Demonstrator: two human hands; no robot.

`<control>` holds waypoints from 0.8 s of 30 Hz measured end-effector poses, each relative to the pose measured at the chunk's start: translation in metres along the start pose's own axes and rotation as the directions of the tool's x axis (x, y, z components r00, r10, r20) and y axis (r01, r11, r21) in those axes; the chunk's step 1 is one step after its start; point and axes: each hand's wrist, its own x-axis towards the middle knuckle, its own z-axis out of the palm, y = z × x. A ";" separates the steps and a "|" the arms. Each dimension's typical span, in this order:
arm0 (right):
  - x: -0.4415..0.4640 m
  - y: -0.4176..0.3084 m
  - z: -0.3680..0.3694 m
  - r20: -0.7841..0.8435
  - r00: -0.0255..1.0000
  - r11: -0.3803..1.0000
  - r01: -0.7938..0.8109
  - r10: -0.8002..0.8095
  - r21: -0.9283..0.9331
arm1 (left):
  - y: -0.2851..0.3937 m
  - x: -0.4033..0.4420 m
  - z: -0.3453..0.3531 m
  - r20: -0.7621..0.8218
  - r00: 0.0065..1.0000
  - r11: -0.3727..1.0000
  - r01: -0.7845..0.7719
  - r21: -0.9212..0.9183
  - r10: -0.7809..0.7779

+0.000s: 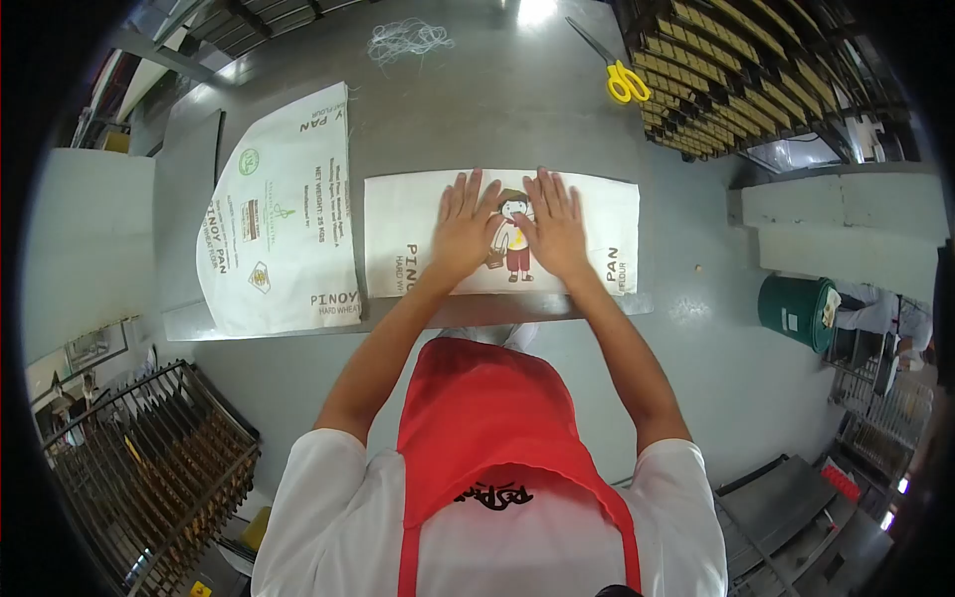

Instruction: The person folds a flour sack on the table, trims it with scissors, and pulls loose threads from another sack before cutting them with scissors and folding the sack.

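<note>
A white flour sack, folded into a wide rectangle, lies in front of me along the near edge of the metal table. Its upper face carries a printed cartoon figure and brown lettering. My left hand rests flat on the sack, left of the figure, fingers stretched out. On the figure's other side, my right hand lies palm down with fingers extended, its thumb close to the left one. To the left is a second printed flour sack, spread flat with a slanted, curved outer side; neither hand touches it.
Yellow-handled scissors lie at the table's far right corner. A tangle of pale thread sits at the far side of the metal table. Racks stand beyond on the right; a green bin stands on the floor.
</note>
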 end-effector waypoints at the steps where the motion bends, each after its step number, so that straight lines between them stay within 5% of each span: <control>1: -0.007 0.011 -0.007 0.007 1.000 0.993 -0.016 0.017 -0.119 | -0.001 -0.008 -0.005 0.020 0.998 0.997 0.053 0.062 -0.055; 3: -0.006 0.044 -0.014 0.023 0.996 0.928 -0.072 0.087 -0.366 | -0.024 -0.004 -0.012 0.043 0.993 0.987 0.107 0.122 -0.113; 9: -0.019 0.078 -0.041 0.041 0.986 0.917 -0.133 0.160 -0.377 | -0.063 -0.043 -0.040 -0.138 0.937 0.889 0.349 0.297 -0.322; 14: -0.012 0.072 -0.030 -0.009 0.981 0.901 -0.183 0.196 -0.393 | -0.077 -0.054 -0.032 -0.255 0.919 0.824 0.384 0.416 -0.299; 16: 0.001 0.063 -0.022 -0.102 0.952 0.866 -0.306 0.290 -0.395 | -0.051 -0.035 -0.030 -0.178 0.953 0.824 0.302 0.480 -0.246; 18: 0.011 0.035 -0.015 -0.114 0.976 0.944 -0.208 0.184 -0.257 | -0.005 -0.007 -0.023 -0.197 0.967 0.971 0.193 0.142 -0.163; 21: 0.010 0.010 -0.008 -0.081 0.997 0.999 0.009 -0.012 -0.031 | 0.038 0.005 0.018 -0.128 0.987 0.994 0.103 0.042 -0.097; 23: -0.003 0.033 -0.007 -0.034 0.997 0.958 0.058 -0.070 -0.281 | 0.044 -0.017 0.020 -0.053 0.992 0.990 0.114 0.076 -0.111; 24: -0.006 0.050 -0.012 -0.038 0.999 0.928 -0.037 0.024 -0.370 | 0.038 -0.022 0.016 -0.058 0.990 0.988 0.129 0.081 -0.125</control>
